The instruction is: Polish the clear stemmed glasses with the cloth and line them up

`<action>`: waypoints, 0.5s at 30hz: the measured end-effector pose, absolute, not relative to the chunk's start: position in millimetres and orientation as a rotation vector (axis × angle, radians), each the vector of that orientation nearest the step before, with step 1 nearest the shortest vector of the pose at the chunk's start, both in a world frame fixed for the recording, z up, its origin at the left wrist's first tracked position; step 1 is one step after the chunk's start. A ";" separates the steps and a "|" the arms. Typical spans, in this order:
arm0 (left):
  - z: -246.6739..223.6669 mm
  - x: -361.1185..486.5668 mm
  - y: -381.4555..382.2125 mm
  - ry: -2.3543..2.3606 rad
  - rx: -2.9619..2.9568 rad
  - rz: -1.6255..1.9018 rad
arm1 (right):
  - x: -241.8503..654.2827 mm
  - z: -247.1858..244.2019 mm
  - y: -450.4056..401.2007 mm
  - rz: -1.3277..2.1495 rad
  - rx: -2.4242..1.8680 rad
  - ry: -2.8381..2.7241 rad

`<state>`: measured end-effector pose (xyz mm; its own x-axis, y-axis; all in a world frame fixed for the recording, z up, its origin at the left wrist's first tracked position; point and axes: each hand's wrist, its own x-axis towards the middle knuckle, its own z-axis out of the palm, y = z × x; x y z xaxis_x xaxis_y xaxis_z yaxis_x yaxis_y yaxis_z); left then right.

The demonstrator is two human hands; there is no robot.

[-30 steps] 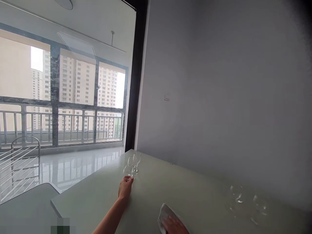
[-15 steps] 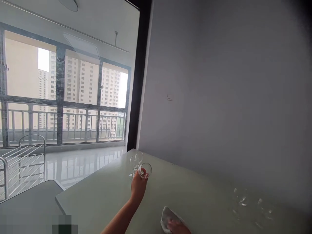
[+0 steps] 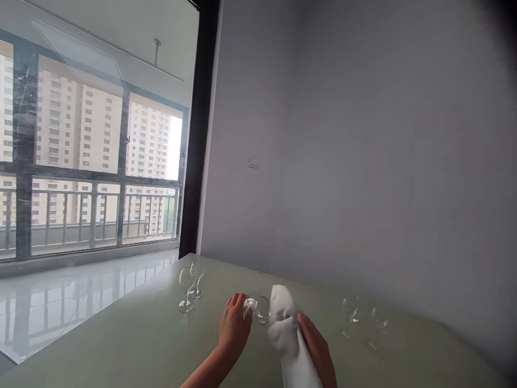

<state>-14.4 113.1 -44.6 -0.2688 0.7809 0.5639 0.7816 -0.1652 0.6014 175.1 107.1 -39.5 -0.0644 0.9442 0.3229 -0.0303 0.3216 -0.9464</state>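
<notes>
Right hand (image 3: 321, 345) grips cloth (image 3: 285, 328), now raised; left hand (image 3: 235, 323) pinches glass (image 3: 259, 309), brought just left of cloth: both close together.

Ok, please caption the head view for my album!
Left hand holds a glass sideways, mouth toward white cloth in right hand.

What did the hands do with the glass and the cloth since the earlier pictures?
The left hand took the nearest stemmed glass from the group of three and brought it rightward, tipped sideways. The right hand raised the white cloth up close to the glass's mouth. The two glasses at the left and the two glasses at the right stayed standing.
</notes>
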 end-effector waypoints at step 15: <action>-70.4 9.9 117.2 -2.100 -2.090 -1.259 | 156.2 -51.9 108.1 0.813 -0.956 -2.017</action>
